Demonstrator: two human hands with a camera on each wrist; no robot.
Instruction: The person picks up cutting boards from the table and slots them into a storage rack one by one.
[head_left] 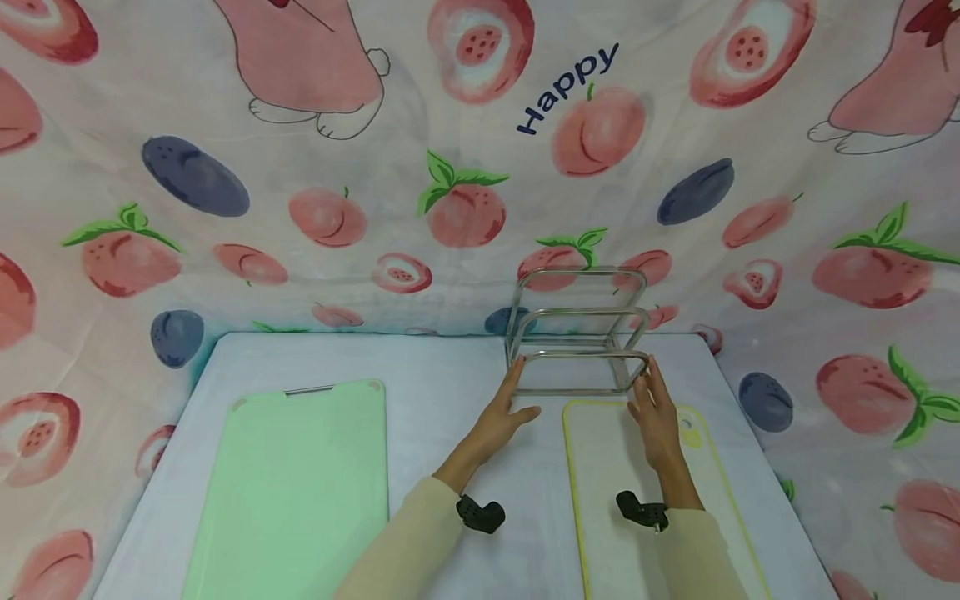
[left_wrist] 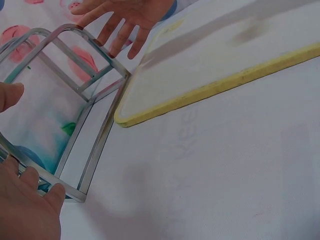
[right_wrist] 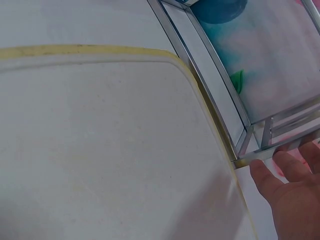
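Observation:
A metal wire rack (head_left: pixel 581 356) with several upright frames stands at the back of the table. My left hand (head_left: pixel 491 425) touches its left front side, thumb apart and pointing inward. On the opposite side, my right hand (head_left: pixel 657 423) rests its extended fingers against the rack's right front edge. In the left wrist view, fingertips of the left hand (left_wrist: pixel 27 205) lie along the rack's lower bar (left_wrist: pixel 70 192). The right wrist view has the right hand (right_wrist: pixel 295 200) with fingertips at the rack's corner. A white cutting board (head_left: pixel 607 467) with a yellow rim lies under the right forearm, close to the rack.
A green cutting board (head_left: pixel 300 483) with a handle slot lies flat on the left of the white table (head_left: pixel 442 367). Behind and beside the table hangs a cloth (head_left: pixel 405 183) printed with peaches; the rack stands close to it.

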